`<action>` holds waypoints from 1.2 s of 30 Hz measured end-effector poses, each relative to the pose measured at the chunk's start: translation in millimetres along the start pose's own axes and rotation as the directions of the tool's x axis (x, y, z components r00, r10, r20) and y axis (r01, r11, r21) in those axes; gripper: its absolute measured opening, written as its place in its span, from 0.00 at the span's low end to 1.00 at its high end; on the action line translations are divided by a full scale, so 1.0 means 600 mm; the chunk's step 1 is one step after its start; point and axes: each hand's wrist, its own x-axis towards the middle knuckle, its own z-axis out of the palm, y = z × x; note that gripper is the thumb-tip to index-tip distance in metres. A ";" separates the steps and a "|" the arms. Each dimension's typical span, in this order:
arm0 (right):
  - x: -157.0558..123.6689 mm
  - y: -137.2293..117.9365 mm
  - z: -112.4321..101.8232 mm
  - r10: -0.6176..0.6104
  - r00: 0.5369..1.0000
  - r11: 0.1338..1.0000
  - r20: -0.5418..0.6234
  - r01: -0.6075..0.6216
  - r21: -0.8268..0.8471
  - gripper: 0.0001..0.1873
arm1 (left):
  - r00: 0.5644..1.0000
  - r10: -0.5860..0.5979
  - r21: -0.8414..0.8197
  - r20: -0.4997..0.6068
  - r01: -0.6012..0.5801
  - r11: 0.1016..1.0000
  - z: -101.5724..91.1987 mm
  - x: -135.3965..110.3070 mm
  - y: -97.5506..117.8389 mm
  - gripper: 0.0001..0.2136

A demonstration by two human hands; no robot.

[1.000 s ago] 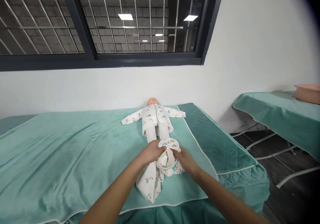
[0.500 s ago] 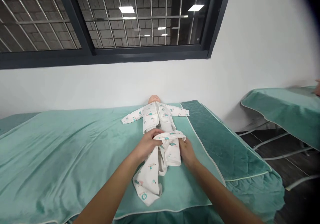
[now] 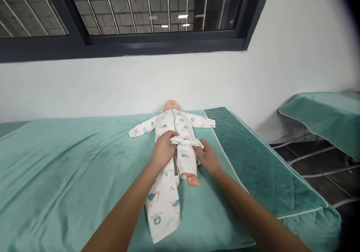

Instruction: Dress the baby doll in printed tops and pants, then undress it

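Note:
A baby doll [image 3: 171,105] lies on its back, head toward the wall, in a white printed jacket [image 3: 184,122] with its sleeves spread. My left hand [image 3: 165,147] is closed on the waistband of matching baby trousers [image 3: 185,161], at the left side. At the right side of the same waistband, my right hand [image 3: 206,155] grips the cloth with bent fingers. One bare doll foot [image 3: 192,179] sticks out of the trouser leg on the right. The other trouser leg [image 3: 164,214] lies long and flat toward me, with no foot showing at its end.
A green velvety sheet [image 3: 84,162] covers the bed, with a darker quilted cover [image 3: 261,169] along the right. Behind are a white wall [image 3: 126,87] and a dark-framed window [image 3: 157,44]. Another green-covered bed [image 3: 332,113] stands at the right, above a dark floor.
The trousers' waistband has moved up the doll's legs toward the jacket, both hands with it. A foot now shows at the right trouser leg's end; the left leg has straightened. The view has shifted.

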 end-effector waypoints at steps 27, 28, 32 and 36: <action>0.075 -0.096 0.028 0.035 0.907 0.980 0.419 -0.114 0.165 0.23 | 0.961 -0.056 -0.600 0.269 0.213 0.771 -0.038 -0.031 -0.098 0.10; 0.075 -0.093 0.033 0.042 0.921 0.972 0.386 -0.127 0.198 0.23 | 0.959 -0.045 -0.608 0.281 0.214 0.764 -0.040 -0.033 -0.099 0.11; 0.071 -0.093 0.047 -0.083 0.959 0.967 0.272 0.011 0.255 0.14 | 0.975 -0.023 -0.733 0.221 0.182 0.655 -0.041 -0.039 -0.105 0.11; 0.059 -0.107 0.050 -0.305 0.801 0.950 0.515 0.292 0.108 0.11 | 0.990 -0.036 -0.845 0.136 0.135 0.518 -0.036 -0.040 -0.108 0.14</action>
